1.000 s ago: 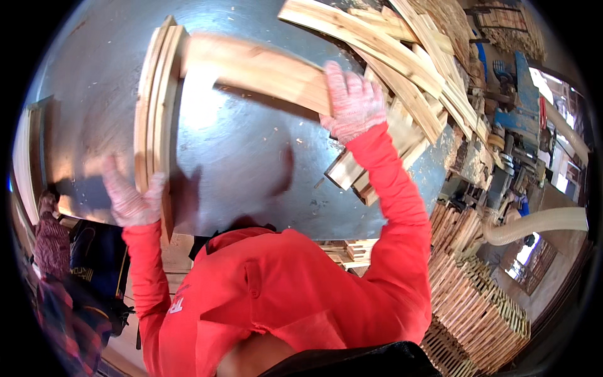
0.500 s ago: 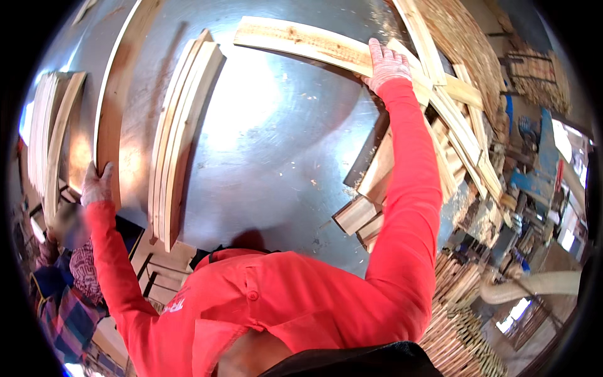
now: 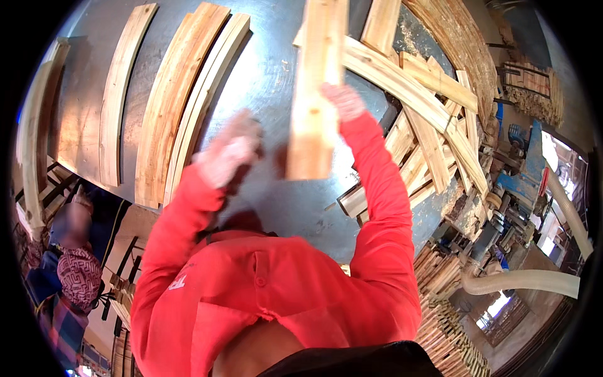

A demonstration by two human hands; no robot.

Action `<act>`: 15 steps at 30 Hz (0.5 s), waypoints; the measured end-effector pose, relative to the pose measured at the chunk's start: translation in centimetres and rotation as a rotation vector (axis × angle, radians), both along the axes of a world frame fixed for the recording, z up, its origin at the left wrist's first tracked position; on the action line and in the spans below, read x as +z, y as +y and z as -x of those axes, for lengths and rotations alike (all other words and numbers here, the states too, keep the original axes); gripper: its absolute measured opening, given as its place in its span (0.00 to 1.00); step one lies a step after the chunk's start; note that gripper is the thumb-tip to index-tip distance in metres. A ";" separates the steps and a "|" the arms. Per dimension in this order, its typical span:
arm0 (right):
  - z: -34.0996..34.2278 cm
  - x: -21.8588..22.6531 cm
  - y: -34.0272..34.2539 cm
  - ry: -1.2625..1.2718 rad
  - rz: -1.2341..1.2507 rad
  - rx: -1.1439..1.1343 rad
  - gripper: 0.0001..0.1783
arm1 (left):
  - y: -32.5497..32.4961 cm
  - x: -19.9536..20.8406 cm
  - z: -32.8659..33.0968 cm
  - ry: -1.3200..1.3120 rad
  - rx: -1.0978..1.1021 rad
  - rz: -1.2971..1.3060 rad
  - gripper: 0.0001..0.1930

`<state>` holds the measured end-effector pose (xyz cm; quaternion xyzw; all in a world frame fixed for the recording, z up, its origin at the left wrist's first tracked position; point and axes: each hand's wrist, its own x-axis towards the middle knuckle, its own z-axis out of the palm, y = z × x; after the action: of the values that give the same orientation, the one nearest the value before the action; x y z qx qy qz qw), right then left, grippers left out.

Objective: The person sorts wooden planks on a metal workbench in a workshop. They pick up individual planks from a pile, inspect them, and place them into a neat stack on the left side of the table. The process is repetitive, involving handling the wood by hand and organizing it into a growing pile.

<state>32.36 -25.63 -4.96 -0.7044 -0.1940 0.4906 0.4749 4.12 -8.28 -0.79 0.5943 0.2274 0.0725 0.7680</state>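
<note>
A pale wooden board (image 3: pixel 314 107), blurred along its near end, points lengthwise away from me over the middle of the metal table. Closed on its right edge is my gloved right hand (image 3: pixel 344 102). My gloved left hand (image 3: pixel 229 151) is smeared by motion to the left of this board. Its fingers look stretched out, with nothing seen in them. Just left of that hand lie a narrow board (image 3: pixel 210 85) and wider boards (image 3: pixel 176 107) side by side. Another single board (image 3: pixel 122 94) rests farther left.
A jumbled pile of boards (image 3: pixel 427 119) covers the table's right side, beside sawdust. More boards stand stacked (image 3: pixel 38 125) at the far left edge. A person in a patterned sleeve (image 3: pixel 78 276) is at lower left. A pale hose (image 3: pixel 521 284) runs at lower right.
My left hand has let go of the long board at left and moved right. My right hand has drawn in, with a board now pointing away from me. The boards at left are rearranged.
</note>
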 end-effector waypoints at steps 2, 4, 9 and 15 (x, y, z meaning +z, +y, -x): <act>3.2 1.9 4.0 -0.441 0.036 0.125 0.35 | -2.8 -1.9 -4.1 0.276 -0.098 0.279 0.25; -1.5 4.2 7.8 -0.830 0.282 -0.094 0.47 | -2.4 -2.9 -4.3 0.315 -0.019 0.161 0.23; -13.0 2.4 15.1 -0.930 0.788 -0.433 0.68 | -1.3 -7.2 1.2 0.450 0.194 0.005 0.18; -14.1 -3.0 12.9 -0.941 0.944 -0.508 0.54 | 0.3 -2.3 3.5 0.658 0.339 0.107 0.07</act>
<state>46.48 -12.70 -7.92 -0.9953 0.0246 0.0404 0.0847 0.59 -7.96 -3.07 0.4987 0.5607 -0.0086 0.6610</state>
